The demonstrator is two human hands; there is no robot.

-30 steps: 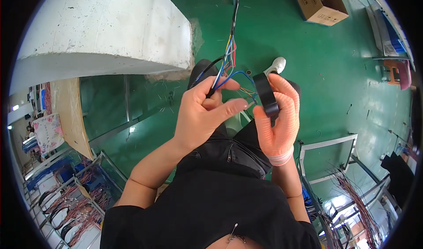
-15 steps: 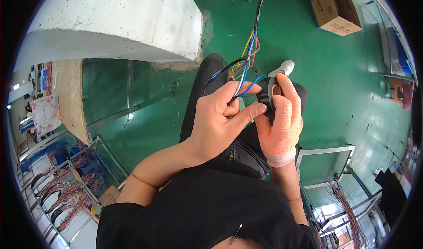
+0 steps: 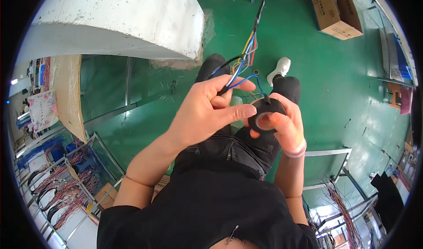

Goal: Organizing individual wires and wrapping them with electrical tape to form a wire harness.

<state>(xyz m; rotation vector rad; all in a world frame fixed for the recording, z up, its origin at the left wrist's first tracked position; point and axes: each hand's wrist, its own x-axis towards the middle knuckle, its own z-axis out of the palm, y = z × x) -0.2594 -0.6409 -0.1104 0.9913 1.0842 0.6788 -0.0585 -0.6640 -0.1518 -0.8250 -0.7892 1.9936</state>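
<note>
My left hand (image 3: 194,112), bare, is closed on a bundle of thin wires (image 3: 233,79), blue and white among them, with a black end tucked between the fingers. The bundle belongs to a wire harness (image 3: 254,33) that runs up to a black-wrapped trunk (image 3: 262,6) and also has yellow, red and grey strands. A loop of blue wire reaches toward the tape. My right hand (image 3: 291,125), in an orange knit glove, grips a roll of black tape (image 3: 276,106), its thumb by the core. My left thumb tip is at the roll's edge.
A white pillar (image 3: 119,15) stands at the upper left, and an open cardboard box (image 3: 339,22) lies upper right on the green floor (image 3: 335,81). Metal racks hold wire bundles (image 3: 79,187) at lower left and more wires (image 3: 346,209) at lower right. My legs are below the hands.
My right hand has turned the tape roll so its flat side and core face up, and has moved slightly down. My left hand has shifted a little left, still holding the wires.
</note>
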